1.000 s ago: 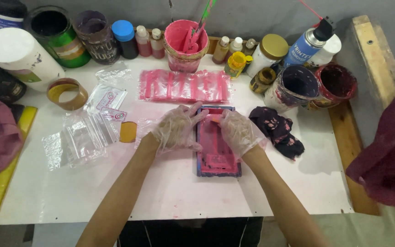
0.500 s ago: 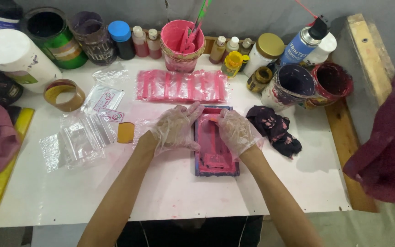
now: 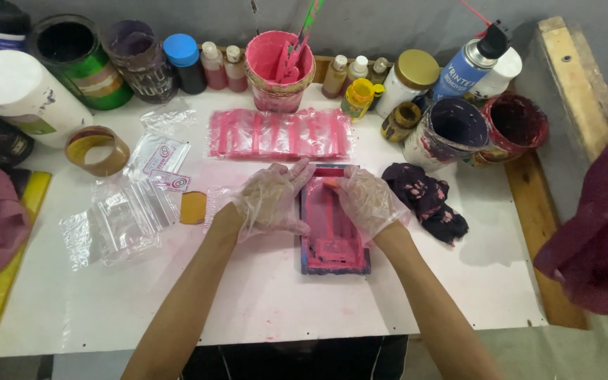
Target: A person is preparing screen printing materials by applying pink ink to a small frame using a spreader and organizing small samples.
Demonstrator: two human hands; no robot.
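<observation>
A small rectangular printing frame [image 3: 334, 243], smeared pink with a dark blue edge, lies flat on the white table [image 3: 262, 295]. My left hand [image 3: 272, 200], in a thin clear glove, rests on the frame's left side with its fingertips at the top edge. My right hand [image 3: 366, 200], also gloved, presses on the frame's upper right part; a small orange piece shows at its fingertips. Whether either hand grips anything is unclear. A row of pink-printed plastic strips [image 3: 281, 134] lies just beyond the frame.
A pink paint bucket [image 3: 279, 70] with sticks, jars, bottles and a blue spray can [image 3: 467, 67] line the back. A stained dark rag [image 3: 427, 200] lies to the right, clear plastic bags [image 3: 124, 218] and a tape roll [image 3: 96, 150] to the left. A wooden plank [image 3: 578, 91] borders the right.
Both hands stay on the pink frame; the fingers have shifted only slightly at its top edge. Nothing else on the table has moved.
</observation>
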